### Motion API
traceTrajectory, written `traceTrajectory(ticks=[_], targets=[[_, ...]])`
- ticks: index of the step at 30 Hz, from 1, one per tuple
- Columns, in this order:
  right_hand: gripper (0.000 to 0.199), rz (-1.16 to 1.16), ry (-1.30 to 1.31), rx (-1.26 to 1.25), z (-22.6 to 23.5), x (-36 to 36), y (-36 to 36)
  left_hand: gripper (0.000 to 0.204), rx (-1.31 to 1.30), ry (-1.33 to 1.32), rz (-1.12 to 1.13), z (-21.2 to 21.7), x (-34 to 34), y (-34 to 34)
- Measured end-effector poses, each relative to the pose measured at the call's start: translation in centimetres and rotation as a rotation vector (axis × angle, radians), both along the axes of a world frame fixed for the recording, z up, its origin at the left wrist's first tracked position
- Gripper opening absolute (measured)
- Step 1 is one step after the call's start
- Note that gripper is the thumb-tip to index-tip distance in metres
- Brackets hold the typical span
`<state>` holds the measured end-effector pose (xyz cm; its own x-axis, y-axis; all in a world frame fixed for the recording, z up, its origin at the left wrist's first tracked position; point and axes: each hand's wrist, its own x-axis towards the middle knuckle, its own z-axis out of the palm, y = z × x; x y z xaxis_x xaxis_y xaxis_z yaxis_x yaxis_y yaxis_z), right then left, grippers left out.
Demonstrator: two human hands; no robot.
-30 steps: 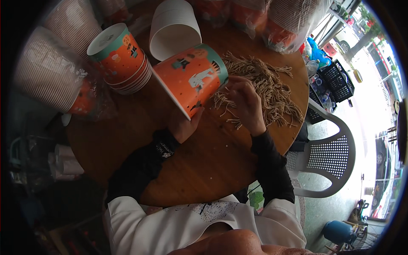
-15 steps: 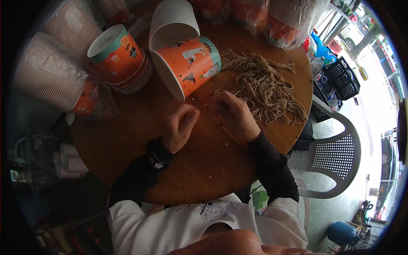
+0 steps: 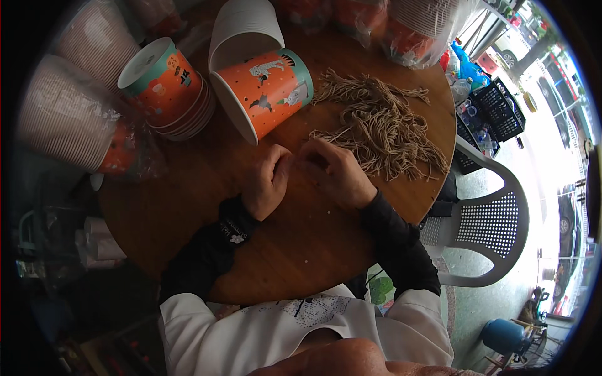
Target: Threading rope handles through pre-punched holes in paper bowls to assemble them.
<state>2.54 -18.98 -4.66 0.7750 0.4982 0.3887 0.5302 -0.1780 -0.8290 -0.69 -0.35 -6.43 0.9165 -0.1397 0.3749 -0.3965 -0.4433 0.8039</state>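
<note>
Facing each other near orange tub [image 3: 269, 91] and tan strings [image 3: 389, 128]: left hand [image 3: 266, 183], right hand [image 3: 342, 175], fingers [image 3: 318, 146] curled, grasp unclear.

Round brown table [image 3: 301, 235] with orange tub [image 3: 269, 91], tan cords [image 3: 382, 125], tub stacks [image 3: 168, 91]

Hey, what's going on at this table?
The person's left hand and right hand are close together above a round wooden table; I can't tell whether they hold anything. An orange bucket lies on its side just beyond them, touched by neither hand, and a heap of tan strings lies to the right.
</note>
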Motion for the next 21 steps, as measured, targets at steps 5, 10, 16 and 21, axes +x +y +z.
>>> traceTrajectory(ticks=[5, 10, 16, 21], targets=[[0.010, -0.033, -0.030, -0.039, 0.0, 0.1, -0.3, 0.004, 0.043, -0.056, -0.015, 0.4, -0.2, -0.2], [0.009, -0.070, -0.048, 0.004, -0.5, 0.0, 0.1, 0.006, 0.026, -0.092, -0.004, 0.5, -0.3, -0.4], [0.006, -0.072, 0.119, 0.022, 0.5, -0.9, 0.6, 0.011, 0.271, -0.456, 0.073, 0.6, -0.4, 0.2], [0.009, -0.070, 0.312, 0.276, 0.6, -1.0, 0.9, 0.022, 0.004, -0.512, 0.136, 0.4, -0.3, 1.6]])
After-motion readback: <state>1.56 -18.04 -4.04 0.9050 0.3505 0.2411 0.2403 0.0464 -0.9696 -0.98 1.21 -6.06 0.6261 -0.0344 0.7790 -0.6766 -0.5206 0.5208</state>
